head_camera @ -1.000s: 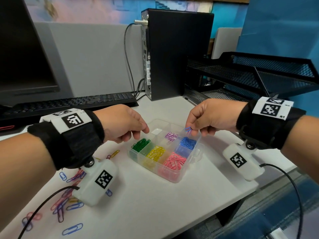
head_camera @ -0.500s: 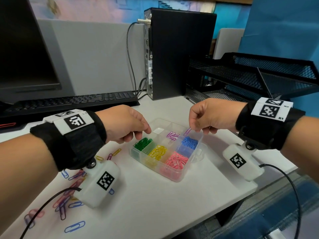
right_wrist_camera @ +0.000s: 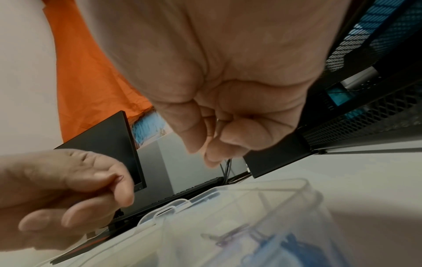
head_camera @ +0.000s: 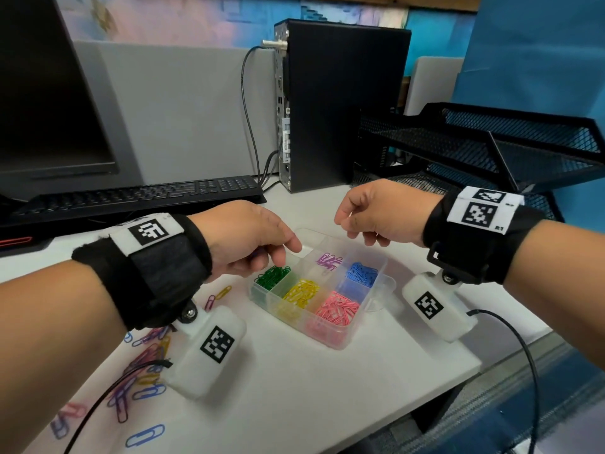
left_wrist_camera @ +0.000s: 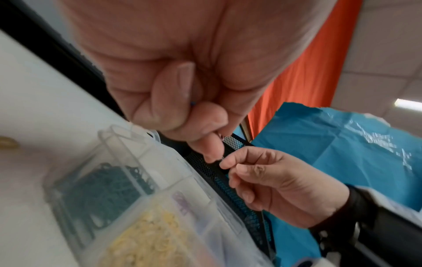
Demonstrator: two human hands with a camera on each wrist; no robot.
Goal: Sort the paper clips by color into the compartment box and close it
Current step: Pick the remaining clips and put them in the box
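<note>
Because the sorting isn't finished, the clear plastic compartment box [head_camera: 347, 335] sits open between my hands, with green, yellow, pink, purple and blue clips each in their own cell. My left hand [head_camera: 242, 237] hovers over the green corner, fingers [left_wrist_camera: 205, 117] curled on what looks like a blue clip [left_wrist_camera: 192, 103]. My right hand [head_camera: 376, 211] pinches above the far rim; holding anything, I cannot tell. The white bench [head_camera: 294, 388] carries a black computer tower [head_camera: 340, 103], black mesh tray [head_camera: 491, 142], black keyboard [head_camera: 137, 194] and, at left, loose coloured paper clips [head_camera: 144, 355].

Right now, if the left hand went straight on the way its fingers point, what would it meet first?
Probably the box: the left hand points down and right at its empty back corner cell, beside the green clips. Depth is unclear.
</note>
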